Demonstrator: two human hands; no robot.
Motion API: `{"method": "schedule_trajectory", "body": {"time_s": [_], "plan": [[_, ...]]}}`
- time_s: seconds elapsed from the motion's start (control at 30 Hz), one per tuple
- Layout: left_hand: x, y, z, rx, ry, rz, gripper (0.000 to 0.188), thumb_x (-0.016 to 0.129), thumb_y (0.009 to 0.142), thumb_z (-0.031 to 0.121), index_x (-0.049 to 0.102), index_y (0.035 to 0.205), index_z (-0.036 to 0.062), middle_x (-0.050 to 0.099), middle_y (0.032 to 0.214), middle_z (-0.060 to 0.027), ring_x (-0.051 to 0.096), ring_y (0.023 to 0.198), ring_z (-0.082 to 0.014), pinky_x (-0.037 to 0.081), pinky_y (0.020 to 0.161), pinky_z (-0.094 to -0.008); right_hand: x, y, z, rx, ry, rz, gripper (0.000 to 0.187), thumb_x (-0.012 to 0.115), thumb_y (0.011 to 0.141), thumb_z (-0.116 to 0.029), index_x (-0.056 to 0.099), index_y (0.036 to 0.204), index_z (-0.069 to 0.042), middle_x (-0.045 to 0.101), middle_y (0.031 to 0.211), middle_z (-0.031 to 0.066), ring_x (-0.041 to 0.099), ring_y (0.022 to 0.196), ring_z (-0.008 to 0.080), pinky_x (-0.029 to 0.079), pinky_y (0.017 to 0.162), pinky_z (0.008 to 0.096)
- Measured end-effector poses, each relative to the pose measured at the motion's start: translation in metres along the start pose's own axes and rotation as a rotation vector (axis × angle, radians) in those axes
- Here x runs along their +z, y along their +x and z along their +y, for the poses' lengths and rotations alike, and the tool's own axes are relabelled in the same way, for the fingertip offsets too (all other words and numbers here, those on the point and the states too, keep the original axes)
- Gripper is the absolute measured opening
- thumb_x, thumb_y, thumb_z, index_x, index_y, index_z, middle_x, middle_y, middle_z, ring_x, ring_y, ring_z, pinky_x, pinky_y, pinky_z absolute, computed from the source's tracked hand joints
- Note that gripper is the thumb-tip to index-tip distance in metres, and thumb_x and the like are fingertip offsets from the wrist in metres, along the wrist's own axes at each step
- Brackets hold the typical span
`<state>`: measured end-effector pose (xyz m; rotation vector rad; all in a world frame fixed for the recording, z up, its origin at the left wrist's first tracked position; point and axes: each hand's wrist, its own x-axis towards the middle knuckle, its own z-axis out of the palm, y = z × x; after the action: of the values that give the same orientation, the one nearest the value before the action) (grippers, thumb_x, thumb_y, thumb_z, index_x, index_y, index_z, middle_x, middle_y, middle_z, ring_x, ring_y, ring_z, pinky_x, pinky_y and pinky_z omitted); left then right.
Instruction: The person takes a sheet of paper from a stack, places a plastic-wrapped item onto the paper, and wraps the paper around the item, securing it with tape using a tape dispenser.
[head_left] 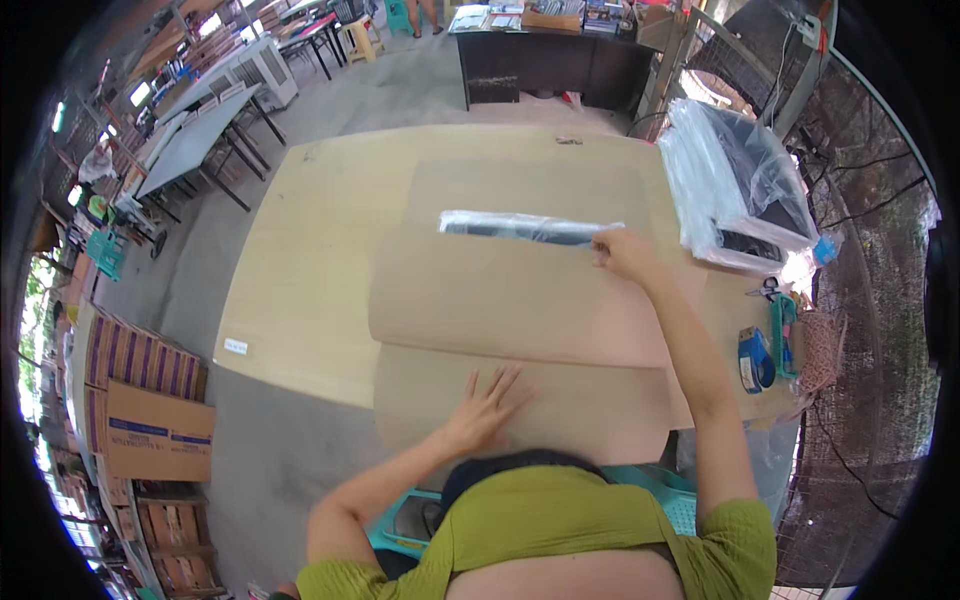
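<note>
A large sheet of brown paper lies folded over on the table in front of me. From under its far edge shows a strip of a flat, dark thing in clear plastic wrap; the remainder is hidden. My right hand is closed at the right end of that strip, with the paper's far edge pinched in its fingers. Nearer my body, my left hand lies with spread fingers on the lower part of the paper. A crease in the paper runs crosswise just beyond my left fingertips.
At the right stand plastic-wrapped dark trays or frames in a stack. A blue tape dispenser, a green basket and scissors sit at the table's right edge. Cardboard boxes are stacked at left. A dark desk stands beyond.
</note>
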<state>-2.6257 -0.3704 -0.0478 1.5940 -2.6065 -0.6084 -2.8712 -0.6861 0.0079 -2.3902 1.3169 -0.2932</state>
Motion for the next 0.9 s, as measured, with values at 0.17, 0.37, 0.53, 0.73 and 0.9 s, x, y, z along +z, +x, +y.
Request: {"method": "schedule_trajectory", "body": {"time_s": [0.17,0.37,0.53,0.73,0.9], "plan": [[0.082,-0.032,-0.021,-0.166,0.166,-0.034,0.103,0.076,0.076,0.020,0.016,0.159,0.0328,0.013,0.166,-0.0099,0.020,0.151,-0.0331,0.023,0.111,-0.0694,0.043,0.040,0.026,-0.034,0.003,-0.073,0.023,0.082,0.069,-0.011,0.064,0.082,-0.004,0.066,0.088,0.0109,0.063,0.086,0.0269,0.049,0.073,0.0412],[0.112,-0.026,-0.026,-0.165,0.252,0.120,0.084,0.074,0.079,0.030,0.035,0.152,0.0359,0.027,0.161,-0.0083,0.031,0.145,-0.0321,0.028,0.108,-0.0667,0.068,0.061,0.054,-0.023,0.028,-0.179,0.020,0.084,0.066,-0.013,0.068,0.075,-0.007,0.069,0.081,0.0099,0.066,0.083,0.0260,0.051,0.072,0.0402],[0.036,0.002,-0.030,-0.204,-0.191,0.197,0.067,0.073,0.082,0.040,0.050,0.143,0.0290,0.045,0.146,-0.0113,0.044,0.133,-0.0327,0.035,0.104,-0.0605,0.068,0.072,0.059,0.017,0.004,-0.235,0.018,0.084,0.065,-0.015,0.071,0.076,-0.008,0.071,0.079,0.0102,0.068,0.079,0.0260,0.053,0.070,0.0394],[-0.031,0.109,-0.057,-0.251,-0.220,0.461,0.060,0.072,0.082,0.042,0.058,0.136,0.0219,0.051,0.137,-0.0143,0.047,0.127,-0.0323,0.037,0.104,-0.0505,0.068,0.087,0.051,0.031,-0.026,-0.316,0.019,0.084,0.066,-0.018,0.072,0.076,-0.009,0.072,0.081,0.0111,0.069,0.080,0.0269,0.053,0.070,0.0401],[-0.030,0.163,-0.082,-0.316,-0.045,0.560,0.060,0.071,0.082,0.045,0.058,0.137,0.0259,0.048,0.139,-0.0142,0.041,0.130,-0.0345,0.029,0.108,-0.0542,0.066,0.085,0.062,0.022,-0.035,-0.366,0.013,0.080,0.069,-0.017,0.072,0.074,-0.009,0.071,0.081,0.0125,0.069,0.084,0.0276,0.054,0.072,0.0409]]}}
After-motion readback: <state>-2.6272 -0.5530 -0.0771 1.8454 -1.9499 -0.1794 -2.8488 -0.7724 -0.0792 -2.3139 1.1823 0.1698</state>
